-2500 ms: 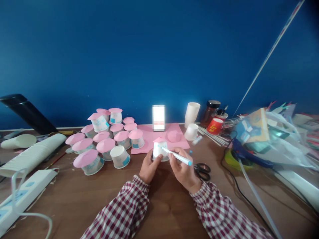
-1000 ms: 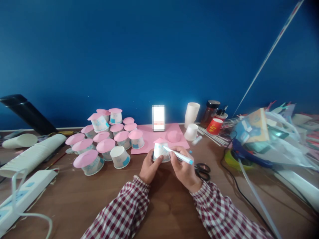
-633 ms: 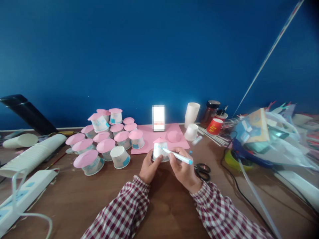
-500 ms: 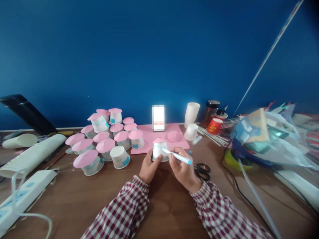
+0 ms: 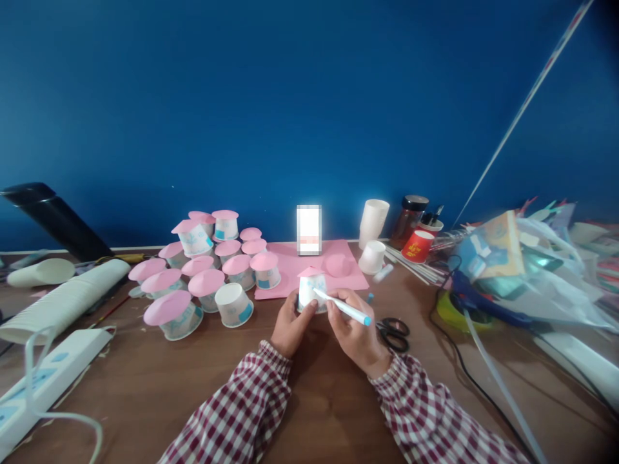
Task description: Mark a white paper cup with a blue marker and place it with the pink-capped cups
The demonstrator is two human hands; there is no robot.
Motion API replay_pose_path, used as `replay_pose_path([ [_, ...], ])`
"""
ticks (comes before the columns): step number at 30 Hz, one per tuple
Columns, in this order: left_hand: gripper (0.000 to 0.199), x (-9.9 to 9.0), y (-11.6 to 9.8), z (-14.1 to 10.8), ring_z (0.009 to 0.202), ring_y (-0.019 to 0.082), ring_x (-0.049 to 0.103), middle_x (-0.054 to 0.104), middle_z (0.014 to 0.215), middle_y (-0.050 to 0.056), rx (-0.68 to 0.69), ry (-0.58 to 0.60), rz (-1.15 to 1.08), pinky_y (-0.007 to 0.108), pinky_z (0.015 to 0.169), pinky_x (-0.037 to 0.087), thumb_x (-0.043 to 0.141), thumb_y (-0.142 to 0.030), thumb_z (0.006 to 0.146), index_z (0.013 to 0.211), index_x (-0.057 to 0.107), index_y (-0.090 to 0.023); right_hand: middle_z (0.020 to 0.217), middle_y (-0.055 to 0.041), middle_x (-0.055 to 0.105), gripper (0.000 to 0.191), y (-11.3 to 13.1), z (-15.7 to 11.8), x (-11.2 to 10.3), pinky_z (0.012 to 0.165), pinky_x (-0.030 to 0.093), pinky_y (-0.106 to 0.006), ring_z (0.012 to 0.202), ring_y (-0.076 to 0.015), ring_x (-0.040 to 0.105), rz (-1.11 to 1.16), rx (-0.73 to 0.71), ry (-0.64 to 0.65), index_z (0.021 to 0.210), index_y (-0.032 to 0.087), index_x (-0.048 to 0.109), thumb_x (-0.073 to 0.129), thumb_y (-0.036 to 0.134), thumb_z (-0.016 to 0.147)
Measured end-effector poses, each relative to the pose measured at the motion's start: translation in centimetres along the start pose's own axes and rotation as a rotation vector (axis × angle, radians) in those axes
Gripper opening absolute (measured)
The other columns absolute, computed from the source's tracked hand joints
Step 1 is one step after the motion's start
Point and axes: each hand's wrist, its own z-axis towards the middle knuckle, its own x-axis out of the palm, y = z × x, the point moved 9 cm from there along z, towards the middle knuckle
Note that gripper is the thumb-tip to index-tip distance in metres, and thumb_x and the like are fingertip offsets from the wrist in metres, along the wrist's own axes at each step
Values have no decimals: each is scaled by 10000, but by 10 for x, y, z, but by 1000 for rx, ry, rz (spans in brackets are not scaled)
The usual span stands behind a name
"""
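Observation:
My left hand [image 5: 293, 324] grips the left side of a small white paper cup [image 5: 309, 298] that stands upside down with a pink cone on top. Between the fingers of my right hand [image 5: 356, 332] is a marker [image 5: 349, 309], white with a light-blue end. Its tip meets the cup's front, where pale blue marks show. To the left stand several upturned cups with pink paper cones [image 5: 206, 283]. A cup without a cone [image 5: 234, 305] sits at the front of that group.
Behind the cup lies a pink sheet [image 5: 285, 258] with a glowing, blurred-out screen [image 5: 309, 231]. Scissors [image 5: 394, 334] lie right of my right hand. A power strip [image 5: 53, 370] and stacked paper cups [image 5: 68, 299] are at left; a glue gun [image 5: 476, 299] and plastic bags are at right.
Both hands, the cup and the marker are in nearly the same place. The marker's rear end has shifted very slightly lower; its tip stays at the cup.

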Motion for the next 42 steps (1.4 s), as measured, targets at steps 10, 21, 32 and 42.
replay_pose_path([
  [10,432,-1,-6,0,956,220,565,618,1052,103,18,-6,59,346,866,435,562,-401,786,1109,531,-116,844,-57,609,93,-2,0,1,736,501,-292,790,-164,594,8,11,1,916,179,557,484,184,859],
  [21,426,-1,-2,0,980,221,560,609,1073,97,21,2,37,348,880,432,559,-398,794,1127,522,-134,851,-61,609,90,-1,1,2,746,489,-287,801,-166,592,18,24,18,908,170,561,487,173,856],
  [32,422,-1,-2,0,973,223,570,622,1058,92,17,-10,40,348,866,442,569,-398,784,1118,540,-143,856,-58,606,92,1,1,2,751,483,-287,811,-164,584,17,-4,10,917,171,559,498,154,850],
  [42,430,0,-2,0,985,219,563,614,1076,94,11,-3,46,343,873,440,558,-405,791,1130,526,-141,871,-56,612,100,0,0,3,762,489,-288,824,-164,588,16,-7,13,933,179,560,507,165,850],
])
